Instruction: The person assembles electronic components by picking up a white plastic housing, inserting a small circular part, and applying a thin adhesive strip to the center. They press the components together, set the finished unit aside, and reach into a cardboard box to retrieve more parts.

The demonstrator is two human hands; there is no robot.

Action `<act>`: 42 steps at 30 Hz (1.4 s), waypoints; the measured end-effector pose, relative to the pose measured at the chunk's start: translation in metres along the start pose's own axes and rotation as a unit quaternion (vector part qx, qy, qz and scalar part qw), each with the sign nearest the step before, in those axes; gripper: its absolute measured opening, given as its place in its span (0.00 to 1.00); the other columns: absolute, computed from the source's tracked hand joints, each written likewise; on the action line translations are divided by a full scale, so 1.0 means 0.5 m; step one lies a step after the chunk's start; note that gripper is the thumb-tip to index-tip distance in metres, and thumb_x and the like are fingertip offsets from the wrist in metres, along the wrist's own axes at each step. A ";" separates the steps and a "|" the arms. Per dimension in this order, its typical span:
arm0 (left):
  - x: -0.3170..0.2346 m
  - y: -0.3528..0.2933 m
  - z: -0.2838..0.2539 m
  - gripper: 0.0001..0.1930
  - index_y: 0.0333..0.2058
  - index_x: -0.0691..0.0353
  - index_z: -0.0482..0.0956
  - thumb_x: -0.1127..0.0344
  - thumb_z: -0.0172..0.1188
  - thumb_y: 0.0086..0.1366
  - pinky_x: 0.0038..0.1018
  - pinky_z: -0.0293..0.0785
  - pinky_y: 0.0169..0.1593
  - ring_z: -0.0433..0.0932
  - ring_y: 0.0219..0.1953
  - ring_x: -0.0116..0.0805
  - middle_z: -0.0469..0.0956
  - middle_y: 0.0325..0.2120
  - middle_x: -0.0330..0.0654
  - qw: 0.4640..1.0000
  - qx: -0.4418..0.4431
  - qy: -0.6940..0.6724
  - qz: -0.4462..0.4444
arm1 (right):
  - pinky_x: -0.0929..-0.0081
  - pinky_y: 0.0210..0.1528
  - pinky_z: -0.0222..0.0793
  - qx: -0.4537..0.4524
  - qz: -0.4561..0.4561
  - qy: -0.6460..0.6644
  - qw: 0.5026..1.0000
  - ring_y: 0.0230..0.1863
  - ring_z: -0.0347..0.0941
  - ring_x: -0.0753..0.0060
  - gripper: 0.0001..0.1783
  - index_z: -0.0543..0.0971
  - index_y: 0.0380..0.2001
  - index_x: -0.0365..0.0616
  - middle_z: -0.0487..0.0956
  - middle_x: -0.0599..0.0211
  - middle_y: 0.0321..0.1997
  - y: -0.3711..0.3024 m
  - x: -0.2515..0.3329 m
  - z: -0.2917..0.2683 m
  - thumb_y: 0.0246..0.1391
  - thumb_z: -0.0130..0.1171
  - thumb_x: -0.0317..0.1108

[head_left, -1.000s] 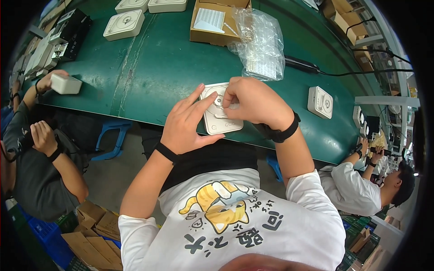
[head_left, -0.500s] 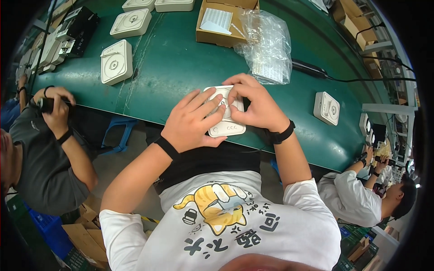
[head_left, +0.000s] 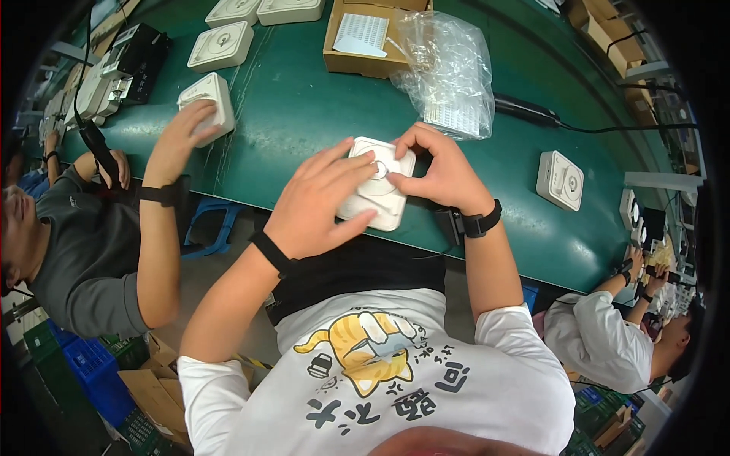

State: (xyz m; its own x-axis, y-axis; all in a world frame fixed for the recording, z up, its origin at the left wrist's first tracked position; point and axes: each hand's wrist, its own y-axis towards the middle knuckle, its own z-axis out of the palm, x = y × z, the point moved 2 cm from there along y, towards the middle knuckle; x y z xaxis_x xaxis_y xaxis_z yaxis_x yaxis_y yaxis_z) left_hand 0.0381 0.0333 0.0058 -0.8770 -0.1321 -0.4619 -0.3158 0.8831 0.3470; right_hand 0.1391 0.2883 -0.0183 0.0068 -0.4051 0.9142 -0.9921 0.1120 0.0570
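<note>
A white square device (head_left: 389, 209), shaped like a small record player, sits at the table's near edge in front of me. My left hand (head_left: 319, 186) lies over its left side, fingers stretched out and thumb spread across the near part. The index fingertip is close to a small pale disc (head_left: 380, 170) at the device's middle. On the far right corner, my right hand (head_left: 437, 167) is curled, its thumb and forefinger bent over the device. Whether anything small is between those fingertips is hidden.
A similar white device (head_left: 560, 180) stands to the right; several more (head_left: 220, 45) are at the far left. An open cardboard box (head_left: 357, 64), a clear plastic bag (head_left: 449, 68) and a black corded tool (head_left: 525, 110) lie beyond. A co-worker's hand (head_left: 179, 144) reaches onto a device at left.
The device in front of me has tilted slightly, and a pale disc now shows at its middle. My left thumb has come over its near part. The co-worker's hand has reached a device at left.
</note>
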 end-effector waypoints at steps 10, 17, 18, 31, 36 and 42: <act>-0.054 0.037 0.051 0.06 0.37 0.60 0.89 0.69 0.78 0.63 0.48 0.85 0.67 0.89 0.65 0.58 0.94 0.51 0.44 0.990 -0.080 0.014 -0.112 | 0.74 0.47 0.72 -0.005 0.002 0.017 1.000 0.40 0.72 0.78 0.18 0.80 0.36 0.43 0.77 0.74 0.39 -0.009 -0.010 0.008 0.65 0.84 0.35; -0.077 0.035 0.089 0.08 0.33 0.62 0.84 0.76 0.77 0.60 0.48 0.88 0.63 0.91 0.60 0.61 0.94 0.47 0.47 0.966 -0.196 0.047 -0.161 | 0.74 0.46 0.72 0.003 -0.006 0.016 1.000 0.40 0.72 0.78 0.17 0.80 0.37 0.42 0.77 0.73 0.39 -0.011 -0.006 0.008 0.66 0.82 0.34; -0.076 0.034 0.089 0.08 0.33 0.62 0.84 0.76 0.77 0.60 0.48 0.88 0.63 0.91 0.60 0.61 0.94 0.47 0.47 0.966 -0.195 0.047 -0.162 | 0.74 0.46 0.72 0.003 -0.008 0.016 1.000 0.40 0.72 0.78 0.17 0.80 0.37 0.41 0.77 0.73 0.39 -0.010 -0.005 0.008 0.66 0.82 0.34; 0.024 0.040 0.042 0.23 0.58 0.61 0.85 0.73 0.78 0.65 0.46 0.79 0.74 0.80 0.72 0.61 0.83 0.65 0.54 0.938 -0.037 -0.249 -0.237 | 0.71 0.47 0.75 -0.009 -0.047 -0.011 0.999 0.41 0.77 0.70 0.13 0.84 0.42 0.41 0.80 0.68 0.42 -0.015 0.016 0.015 0.63 0.81 0.30; 0.016 0.036 0.052 0.24 0.60 0.61 0.85 0.69 0.77 0.66 0.49 0.79 0.73 0.82 0.71 0.61 0.83 0.68 0.56 0.966 -0.067 -0.191 -0.160 | 0.65 0.52 0.84 -0.052 -0.071 -0.075 0.993 0.48 0.87 0.61 0.12 0.92 0.48 0.42 0.88 0.62 0.50 -0.032 0.053 0.039 0.62 0.81 0.28; 0.015 0.028 0.072 0.22 0.58 0.62 0.86 0.69 0.76 0.66 0.50 0.81 0.70 0.85 0.67 0.61 0.84 0.70 0.54 0.965 -0.104 -0.188 -0.150 | 0.62 0.57 0.88 -0.094 -0.087 -0.134 0.983 0.55 0.90 0.56 0.10 0.95 0.44 0.43 0.91 0.58 0.61 -0.048 0.054 0.064 0.59 0.81 0.25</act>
State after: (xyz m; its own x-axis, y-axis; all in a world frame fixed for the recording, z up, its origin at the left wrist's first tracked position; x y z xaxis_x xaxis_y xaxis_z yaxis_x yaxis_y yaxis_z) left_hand 0.0401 0.0610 -0.0222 -0.5535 -0.1606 -0.8172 -0.6356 0.7155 0.2900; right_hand 0.1590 0.2456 -0.0079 0.1152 -0.6549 0.7469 -0.9380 0.1758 0.2988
